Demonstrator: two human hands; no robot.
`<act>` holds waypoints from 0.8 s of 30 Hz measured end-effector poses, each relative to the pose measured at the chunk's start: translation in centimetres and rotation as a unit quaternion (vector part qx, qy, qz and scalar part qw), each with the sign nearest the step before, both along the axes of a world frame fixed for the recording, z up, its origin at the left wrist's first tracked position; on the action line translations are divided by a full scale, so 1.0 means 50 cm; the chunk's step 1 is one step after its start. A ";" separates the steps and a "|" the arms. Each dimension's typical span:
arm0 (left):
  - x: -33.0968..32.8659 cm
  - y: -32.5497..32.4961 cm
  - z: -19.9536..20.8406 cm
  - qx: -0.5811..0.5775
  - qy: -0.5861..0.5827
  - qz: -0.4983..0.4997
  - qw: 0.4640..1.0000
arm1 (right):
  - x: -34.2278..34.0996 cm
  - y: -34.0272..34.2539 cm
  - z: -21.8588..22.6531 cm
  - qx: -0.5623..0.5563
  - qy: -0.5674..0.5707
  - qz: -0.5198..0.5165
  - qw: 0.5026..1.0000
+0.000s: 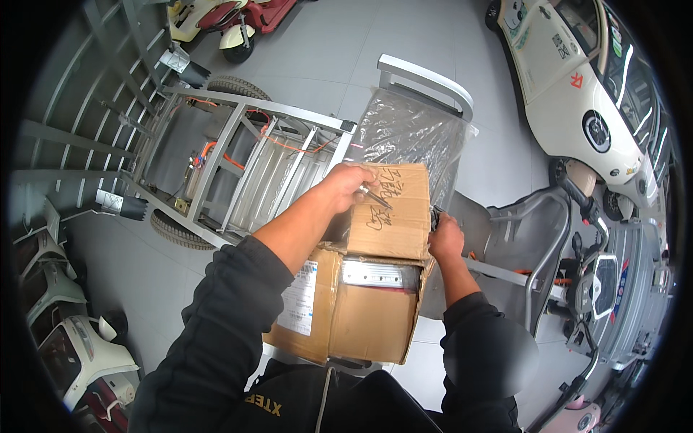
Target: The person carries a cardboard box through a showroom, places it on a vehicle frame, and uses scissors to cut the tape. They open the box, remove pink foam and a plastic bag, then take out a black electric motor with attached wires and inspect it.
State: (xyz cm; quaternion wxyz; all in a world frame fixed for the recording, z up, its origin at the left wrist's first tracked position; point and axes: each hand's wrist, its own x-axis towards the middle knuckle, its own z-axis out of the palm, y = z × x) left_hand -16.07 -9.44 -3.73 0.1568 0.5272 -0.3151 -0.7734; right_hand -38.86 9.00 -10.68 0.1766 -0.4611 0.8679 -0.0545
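An open cardboard box stands in front of me on the vehicle's seat area, one flap with handwriting raised on its far side. Inside, a silver metal part with a row of small holes shows beside inner cardboard. My left hand is closed over the flap's left edge, and a slim metallic, pen-like tool sticks out from its fingers across the flap. At the flap's right edge, my right hand is closed around a small dark thing, mostly hidden by the fingers.
A plastic-covered seat with a grey backrail lies beyond the box. To the left is a bare metal vehicle frame with orange cables and wheels. Handlebars stand at right, a white car at far right, and scooters at the back.
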 end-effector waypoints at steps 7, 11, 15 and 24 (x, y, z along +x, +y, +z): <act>-0.004 -0.057 -0.129 -0.001 -0.009 0.116 0.993 | -0.004 -0.063 0.028 -0.178 -0.317 -0.192 0.912; -0.041 -0.111 -0.176 -0.017 0.011 0.193 0.981 | 0.039 -0.058 0.167 -0.214 -0.486 -0.232 0.815; -0.076 -0.145 -0.198 -0.056 0.066 0.158 0.984 | 0.106 -0.011 0.217 -0.179 -0.293 -0.027 0.939; -0.050 -0.157 -0.198 -0.189 -0.052 -0.022 0.980 | 0.155 0.069 0.224 -0.319 -0.014 0.105 0.942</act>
